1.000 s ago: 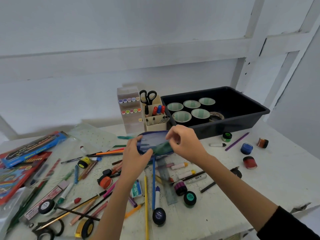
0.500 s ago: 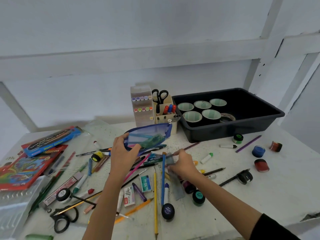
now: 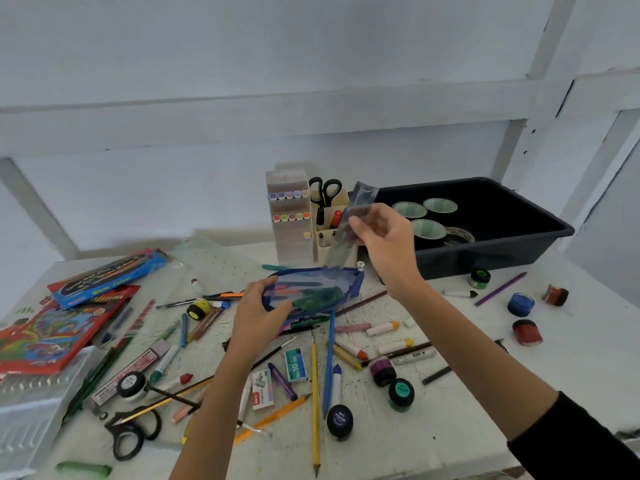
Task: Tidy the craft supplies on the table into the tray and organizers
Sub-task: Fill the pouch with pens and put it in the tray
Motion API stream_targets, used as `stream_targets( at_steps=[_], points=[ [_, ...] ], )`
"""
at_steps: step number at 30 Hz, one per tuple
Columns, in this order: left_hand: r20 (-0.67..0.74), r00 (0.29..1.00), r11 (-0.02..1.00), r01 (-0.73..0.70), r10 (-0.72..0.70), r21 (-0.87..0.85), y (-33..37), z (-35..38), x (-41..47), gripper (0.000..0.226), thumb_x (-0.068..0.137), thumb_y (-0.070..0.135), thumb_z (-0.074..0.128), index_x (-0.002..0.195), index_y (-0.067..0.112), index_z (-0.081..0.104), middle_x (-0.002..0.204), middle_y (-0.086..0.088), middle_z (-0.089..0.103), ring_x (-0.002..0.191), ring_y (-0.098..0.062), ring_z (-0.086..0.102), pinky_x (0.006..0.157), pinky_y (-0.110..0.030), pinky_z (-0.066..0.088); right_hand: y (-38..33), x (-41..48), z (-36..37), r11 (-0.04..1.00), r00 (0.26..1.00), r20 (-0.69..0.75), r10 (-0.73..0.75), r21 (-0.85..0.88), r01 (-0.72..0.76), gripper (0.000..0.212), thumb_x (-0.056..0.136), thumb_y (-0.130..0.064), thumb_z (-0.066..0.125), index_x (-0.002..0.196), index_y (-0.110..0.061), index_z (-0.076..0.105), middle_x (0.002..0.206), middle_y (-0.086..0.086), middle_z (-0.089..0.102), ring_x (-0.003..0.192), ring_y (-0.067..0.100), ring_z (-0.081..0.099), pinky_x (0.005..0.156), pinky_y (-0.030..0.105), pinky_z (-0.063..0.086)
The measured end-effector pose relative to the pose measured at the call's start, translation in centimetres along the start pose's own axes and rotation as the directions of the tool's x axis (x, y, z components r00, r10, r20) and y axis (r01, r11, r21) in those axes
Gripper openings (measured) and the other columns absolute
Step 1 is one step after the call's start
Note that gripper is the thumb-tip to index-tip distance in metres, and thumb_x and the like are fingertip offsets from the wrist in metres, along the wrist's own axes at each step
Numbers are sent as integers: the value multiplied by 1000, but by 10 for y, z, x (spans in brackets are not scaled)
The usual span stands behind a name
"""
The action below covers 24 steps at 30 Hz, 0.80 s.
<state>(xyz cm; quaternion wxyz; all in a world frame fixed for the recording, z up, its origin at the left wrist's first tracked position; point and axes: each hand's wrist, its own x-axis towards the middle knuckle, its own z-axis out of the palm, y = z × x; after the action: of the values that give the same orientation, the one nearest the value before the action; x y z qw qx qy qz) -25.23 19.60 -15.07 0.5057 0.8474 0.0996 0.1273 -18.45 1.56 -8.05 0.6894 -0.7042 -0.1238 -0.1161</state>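
Mid-frame, my left hand (image 3: 258,311) grips the pouch (image 3: 311,289) open; right hand (image 3: 389,239) pinches a ruler (image 3: 335,252) (blurred, probably clear): I'd slide it in lengthwise.

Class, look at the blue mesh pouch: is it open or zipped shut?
Open: the blue mesh pouch gapes along its top, and the clear ruler dips into it.

right hand (image 3: 384,237): risen from the worktop (image 3: 571,368), pinching the ruler (image 3: 341,244)
ruler: off the worktop, steeply tilted, lower end at the pouch's (image 3: 311,289) open top
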Motion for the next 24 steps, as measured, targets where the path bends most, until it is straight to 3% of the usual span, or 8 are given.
stream_targets(
  at_steps=[5, 7, 9, 12, 14, 17, 21, 24],
  points=[
    [71, 998, 1000, -1, 3, -22, -3, 0, 0, 43, 87, 9, 59, 128, 18, 49, 115, 7, 51, 91, 1, 50, 71, -8, 40, 23, -10, 18, 948, 946, 308, -100, -259, 185, 15, 90, -5, 57, 96, -17, 65, 92, 1, 69, 85, 12, 66, 80, 29, 55],
    [80, 997, 1000, 0, 2, -28, -4, 1, 1, 42, 87, 8, 60, 126, 18, 50, 112, 6, 52, 88, 2, 51, 65, -4, 41, 40, -12, 21, 818, 871, 465, -160, -432, 380, 20, 90, -4, 55, 104, -12, 67, 96, 4, 68, 86, 14, 62, 79, 30, 54],
    [79, 997, 1000, -12, 12, -3, -4, 1, 2, 43, 86, 8, 61, 126, 17, 50, 113, 5, 53, 88, 2, 51, 64, -4, 41, 57, -10, 24, 591, 780, 613, -128, -584, 556, 28, 89, -2, 54, 112, -13, 67, 98, 8, 66, 89, 22, 59, 78, 36, 51],
    [77, 997, 999, -26, 24, 22, -6, 3, 4, 46, 85, 9, 62, 128, 17, 48, 118, 3, 51, 95, -4, 51, 67, -5, 40, 74, -8, 28, 392, 732, 680, 28, -682, 618, 35, 89, -1, 54, 117, -17, 65, 102, 9, 61, 96, 28, 56, 76, 40, 48],
    [88, 996, 999, -23, 21, 28, -7, 4, 5, 47, 84, 9, 63, 128, 17, 48, 118, 2, 50, 101, -9, 52, 74, -7, 41, 80, -8, 27, 415, 741, 663, 104, -706, 574, 34, 88, 1, 54, 117, -14, 66, 108, 9, 62, 102, 27, 56, 82, 40, 48],
    [103, 995, 999, -15, 10, 49, -9, 7, 7, 49, 83, 10, 64, 129, 16, 47, 117, 3, 47, 108, -15, 51, 87, -22, 42, 84, -8, 23, 571, 760, 627, 171, -692, 442, 32, 88, -1, 57, 118, -8, 64, 115, 10, 65, 106, 23, 60, 92, 32, 48],
    [102, 995, 998, -9, 3, 57, -11, 11, 9, 47, 85, 12, 63, 130, 17, 48, 117, 3, 46, 105, -13, 48, 87, -23, 39, 80, -7, 10, 696, 749, 627, 213, -636, 334, 35, 89, 4, 52, 119, -8, 64, 121, 7, 64, 111, 15, 58, 84, 8, 38],
    [99, 995, 999, -2, -2, 42, -11, 14, 10, 47, 86, 12, 62, 130, 18, 47, 118, 3, 46, 105, -12, 48, 86, -23, 38, 65, 0, -5, 763, 810, 563, 166, -593, 256, 32, 91, 1, 51, 115, -12, 66, 116, 3, 67, 102, 7, 59, 85, 10, 42]
  ],
)
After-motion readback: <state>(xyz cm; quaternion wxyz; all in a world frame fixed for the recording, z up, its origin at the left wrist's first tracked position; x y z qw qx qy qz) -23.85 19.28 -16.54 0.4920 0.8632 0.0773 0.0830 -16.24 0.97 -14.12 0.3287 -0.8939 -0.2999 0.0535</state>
